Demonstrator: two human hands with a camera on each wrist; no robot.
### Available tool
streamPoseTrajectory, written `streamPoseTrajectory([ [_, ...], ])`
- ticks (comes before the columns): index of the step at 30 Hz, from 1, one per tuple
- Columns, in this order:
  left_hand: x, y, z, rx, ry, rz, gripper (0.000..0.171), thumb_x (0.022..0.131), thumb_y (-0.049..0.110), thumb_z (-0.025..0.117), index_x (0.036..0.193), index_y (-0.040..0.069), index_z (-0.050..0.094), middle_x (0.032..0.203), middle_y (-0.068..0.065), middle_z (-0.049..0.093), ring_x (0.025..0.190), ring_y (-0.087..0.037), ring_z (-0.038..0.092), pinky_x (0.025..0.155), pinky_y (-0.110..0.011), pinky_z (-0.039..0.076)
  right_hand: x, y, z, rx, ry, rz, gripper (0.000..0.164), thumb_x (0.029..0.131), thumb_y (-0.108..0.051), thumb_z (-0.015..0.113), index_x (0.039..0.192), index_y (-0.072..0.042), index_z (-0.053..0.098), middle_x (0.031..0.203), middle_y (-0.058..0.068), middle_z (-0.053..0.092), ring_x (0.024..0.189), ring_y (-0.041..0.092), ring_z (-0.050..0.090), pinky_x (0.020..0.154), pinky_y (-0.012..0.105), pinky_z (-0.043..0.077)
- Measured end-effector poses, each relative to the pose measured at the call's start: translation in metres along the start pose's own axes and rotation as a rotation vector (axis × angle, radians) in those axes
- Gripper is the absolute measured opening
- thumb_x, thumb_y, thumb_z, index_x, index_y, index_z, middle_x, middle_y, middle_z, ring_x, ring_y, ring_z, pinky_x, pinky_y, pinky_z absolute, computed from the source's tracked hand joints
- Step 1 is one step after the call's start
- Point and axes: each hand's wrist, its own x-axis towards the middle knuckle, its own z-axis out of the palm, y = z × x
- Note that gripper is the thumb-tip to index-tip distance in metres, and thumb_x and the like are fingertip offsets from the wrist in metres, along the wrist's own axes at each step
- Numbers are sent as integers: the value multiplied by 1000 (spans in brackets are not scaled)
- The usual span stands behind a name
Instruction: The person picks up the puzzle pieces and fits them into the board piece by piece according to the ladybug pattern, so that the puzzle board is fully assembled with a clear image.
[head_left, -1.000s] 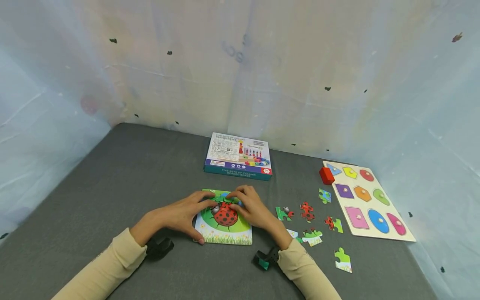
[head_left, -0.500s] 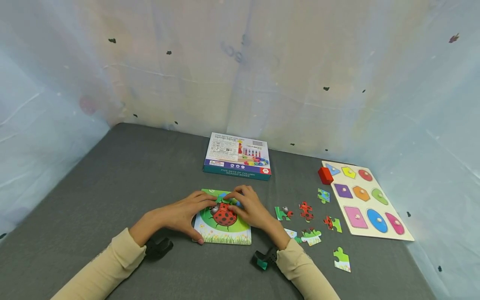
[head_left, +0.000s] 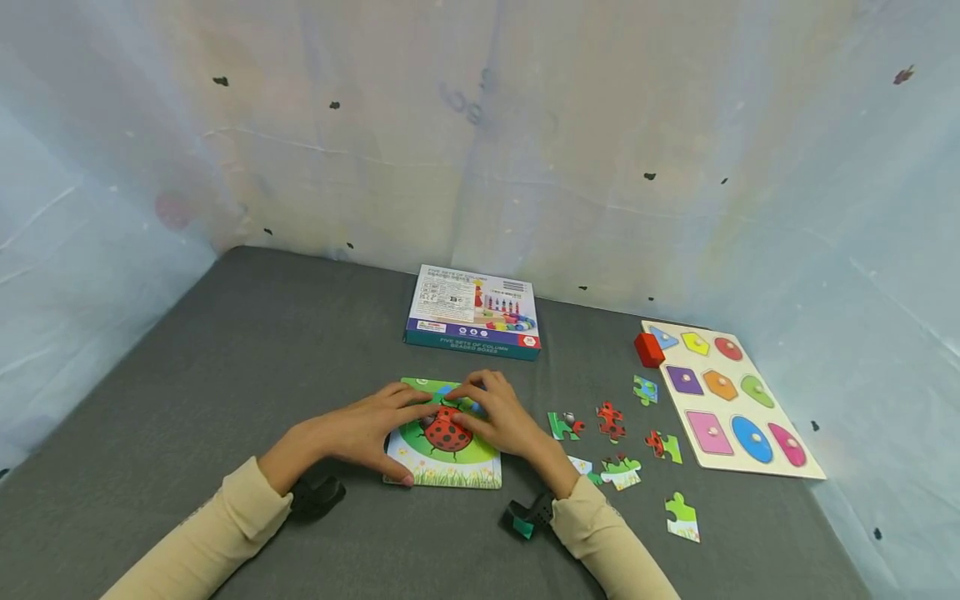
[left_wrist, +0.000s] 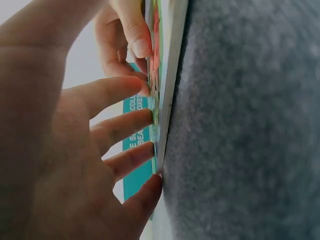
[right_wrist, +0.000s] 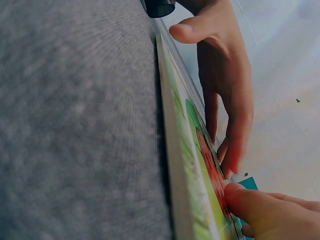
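Note:
A square ladybug jigsaw puzzle board [head_left: 450, 478] lies flat on the grey cloth in front of the person. The left hand [head_left: 363, 432] spreads over its left side, thumb at the lower left edge and fingertips on the upper part. From the right, the right hand [head_left: 508, 417] reaches over the board with bent fingers; its thumb touches the ladybug picture [head_left: 447, 433], and its fingertips rest near the top. In the right wrist view the right thumb [right_wrist: 240, 197] is down on the board's surface. I cannot tell whether a piece sits between the right fingers and thumb.
Several loose jigsaw pieces [head_left: 611, 422] lie right of the board, one green-and-white piece [head_left: 682, 518] nearer the front. Farther right are a shape peg board [head_left: 738, 462] and a red block [head_left: 648, 350]. A flat beaded-boxes carton [head_left: 472, 312] lies behind.
The left fingers have shifted slightly to the right over the upper part of the board. The right hand stays nearly in place, and the whole view drifts slightly left.

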Motion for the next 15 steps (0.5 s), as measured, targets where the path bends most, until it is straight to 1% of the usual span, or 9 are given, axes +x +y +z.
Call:
streamPoseTrajectory([
  [4, 2, 6, -1, 73, -6, -10, 89, 73, 66, 65, 141, 13, 43, 146, -10, 35, 130, -28, 30, 101, -51, 33, 0, 0, 0, 0, -14, 10, 30, 87, -25, 67, 115, -14, 65, 115, 9, 49, 100, 21, 42, 85, 41, 35],
  [6, 3, 8, -2, 95, -8, -17, 87, 74, 66, 64, 139, 11, 46, 145, -10, 36, 129, -28, 30, 101, -50, 33, 0, 0, 0, 2, -20, 19, 30, 87, -26, 67, 116, -15, 65, 116, 8, 48, 99, 21, 41, 85, 40, 35],
  [8, 4, 10, -2, 91, -5, -23, 84, 74, 64, 64, 137, 9, 49, 144, -12, 37, 130, -29, 30, 101, -49, 33, 0, -1, -1, 2, -22, 29, 30, 88, -26, 66, 116, -15, 65, 116, 8, 48, 98, 20, 40, 84, 40, 35],
  [11, 7, 11, -1, 57, -1, -43, 81, 76, 60, 66, 135, 8, 50, 141, -13, 39, 130, -29, 31, 101, -48, 34, 0, -2, -2, -17, -15, 41, 30, 87, -27, 67, 115, -16, 66, 115, 8, 48, 98, 21, 40, 84, 39, 35],
  [15, 12, 13, -1, 36, -1, -76, 80, 76, 58, 68, 137, 10, 47, 137, -11, 41, 128, -28, 34, 98, -48, 37, 0, -3, -2, -40, -11, 78, 31, 86, -30, 68, 114, -19, 67, 113, 7, 48, 104, 25, 40, 86, 43, 35],
])
